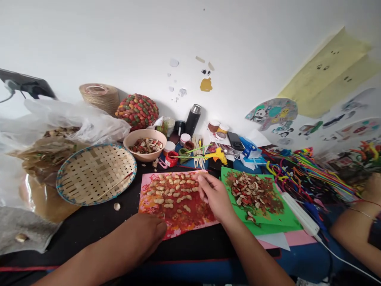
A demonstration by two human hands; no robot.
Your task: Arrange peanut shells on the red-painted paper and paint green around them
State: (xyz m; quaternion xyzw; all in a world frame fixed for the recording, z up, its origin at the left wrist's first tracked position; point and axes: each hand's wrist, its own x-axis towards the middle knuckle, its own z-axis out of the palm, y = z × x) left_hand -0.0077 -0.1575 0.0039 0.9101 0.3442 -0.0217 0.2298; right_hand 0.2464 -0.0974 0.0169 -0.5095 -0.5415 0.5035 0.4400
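Observation:
A pink sheet (190,226) smeared with red and orange paint lies in front of me, with rows of peanuts (168,201) in their shells on it. My left hand (145,234) rests at the sheet's lower left edge, its fingers curled under and mostly hidden. Over the upper right part of the sheet, my right hand (216,196) has its thumb and forefinger pinched together beside the last peanuts of the top rows; what they hold, if anything, is too small to make out. On the right, painted shell halves (253,192) are heaped on green paper (285,224).
A woven bamboo tray (89,174) and a bowl (162,139) of shells stand left. Behind the sheet are a red paint jar (171,159), a yellow glue gun (219,156) and a black thermos (193,119). A power strip (300,214) lies right, near another person's arm (354,226).

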